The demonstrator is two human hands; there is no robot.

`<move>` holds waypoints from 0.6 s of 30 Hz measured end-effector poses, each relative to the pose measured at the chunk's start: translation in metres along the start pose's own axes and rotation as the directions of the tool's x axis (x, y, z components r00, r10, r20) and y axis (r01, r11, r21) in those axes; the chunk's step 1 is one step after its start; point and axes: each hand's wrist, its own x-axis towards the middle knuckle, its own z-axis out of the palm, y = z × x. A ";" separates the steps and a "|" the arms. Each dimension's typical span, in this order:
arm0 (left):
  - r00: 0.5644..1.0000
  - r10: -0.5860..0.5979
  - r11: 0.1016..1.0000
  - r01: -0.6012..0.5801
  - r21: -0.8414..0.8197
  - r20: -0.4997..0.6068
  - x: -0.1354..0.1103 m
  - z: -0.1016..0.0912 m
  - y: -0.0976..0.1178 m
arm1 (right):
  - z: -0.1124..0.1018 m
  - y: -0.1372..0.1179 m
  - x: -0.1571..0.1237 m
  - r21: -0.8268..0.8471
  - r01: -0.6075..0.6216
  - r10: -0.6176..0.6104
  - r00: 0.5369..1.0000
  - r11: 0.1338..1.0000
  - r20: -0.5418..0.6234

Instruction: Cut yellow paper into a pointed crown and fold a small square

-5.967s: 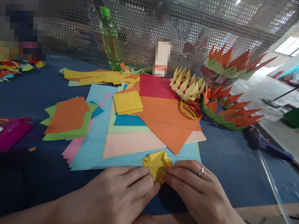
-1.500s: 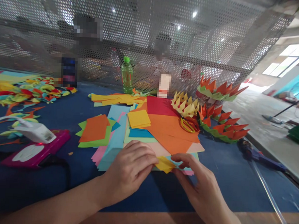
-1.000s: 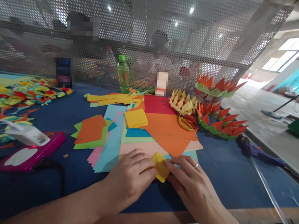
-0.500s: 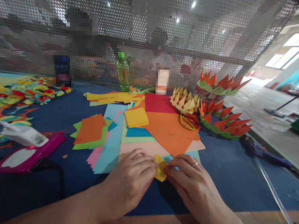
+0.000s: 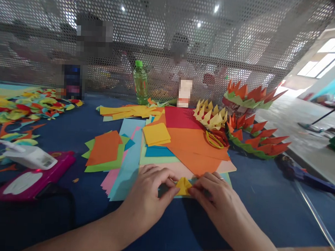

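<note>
A small folded piece of yellow paper (image 5: 184, 186), roughly triangular with its point away from me, is pinched at both lower corners. My left hand (image 5: 151, 192) grips its left corner between thumb and fingers. At the right corner, my right hand (image 5: 216, 193) pinches it the same way, a ring on one finger. Beyond the hands lie large coloured sheets, with an orange sheet (image 5: 195, 144) on top. A stack of yellow paper squares (image 5: 156, 134) rests on the sheets. To its left are orange paper pieces (image 5: 104, 149) over green ones.
Scissors (image 5: 215, 139) lie near a yellow paper crown (image 5: 210, 114) and orange-green paper crowns (image 5: 259, 138). A green bottle (image 5: 140, 82) stands by the mesh screen. On the left are a magenta power strip (image 5: 30, 183) with a white charger and paper scraps (image 5: 33, 102). A glue gun (image 5: 305, 174) lies right.
The yellow paper has gone from a tilted, partly covered piece to a triangle facing away from me. Both hands have turned, their thumbs now showing at its corners. The view has shifted slightly.
</note>
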 end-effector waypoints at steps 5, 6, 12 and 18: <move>0.999 -0.034 0.999 0.033 0.042 0.027 0.001 0.003 0.002 | 0.003 -0.003 0.001 -0.052 -0.030 0.028 0.999 0.998 -0.035; 0.999 -0.025 0.999 0.023 0.046 0.027 0.001 0.003 0.002 | 0.004 -0.003 0.001 -0.062 -0.029 0.026 0.999 0.998 -0.042; 1.000 0.029 0.998 -0.030 0.051 0.005 0.002 0.003 0.003 | 0.009 -0.001 -0.001 -0.093 0.001 -0.007 0.998 0.996 -0.068; 0.998 0.067 0.993 -0.067 0.092 0.010 0.002 0.003 0.005 | 0.010 0.001 -0.002 -0.087 0.000 -0.005 0.999 0.996 -0.050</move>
